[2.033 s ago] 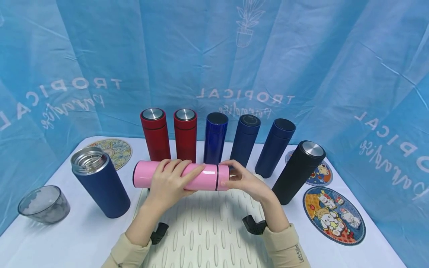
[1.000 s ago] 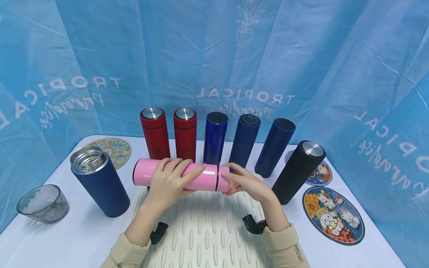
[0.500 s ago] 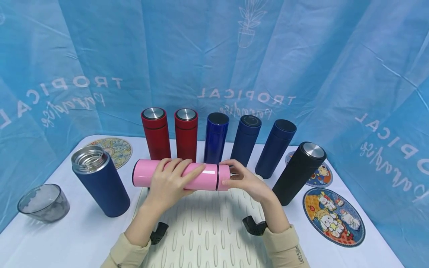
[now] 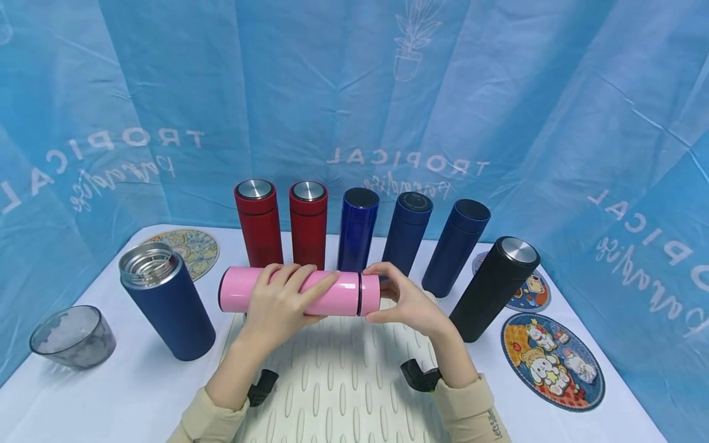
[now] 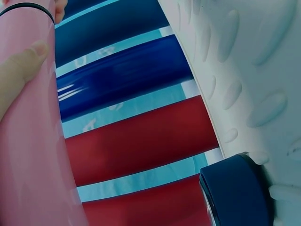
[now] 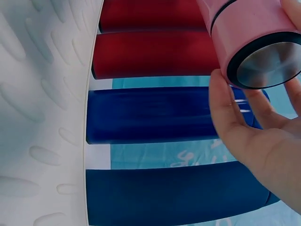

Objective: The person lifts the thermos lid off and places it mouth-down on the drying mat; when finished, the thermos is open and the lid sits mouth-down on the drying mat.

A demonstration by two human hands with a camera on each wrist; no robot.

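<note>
A glossy pink thermos [image 4: 235, 289] is held sideways above the white ribbed board [image 4: 332, 394]. My left hand [image 4: 277, 301] grips its body from the near side, fingers over the top. At its right end my right hand [image 4: 407, 304] pinches the pink lid [image 4: 370, 294] between thumb and fingers. The right wrist view shows the lid's silver end [image 6: 270, 66] facing the palm, with the thumb at its edge. A black ring marks the seam, and lid and body stay together. Under the thermos, a dark blue round cap [image 5: 237, 190] lies on the board in the left wrist view.
Behind stand two red thermoses [image 4: 260, 231], a glossy blue one [image 4: 356, 231] and navy ones [image 4: 407, 234]. A black thermos [image 4: 490, 295] stands right, near round patterned mats [image 4: 554, 363]. Left are an uncapped navy thermos [image 4: 172, 314] and a grey glass bowl [image 4: 74, 338].
My right fingers shift around the lid: they reach forward over it about a second ago, then come back to its end. The left hand and thermos stay nearly in place.
</note>
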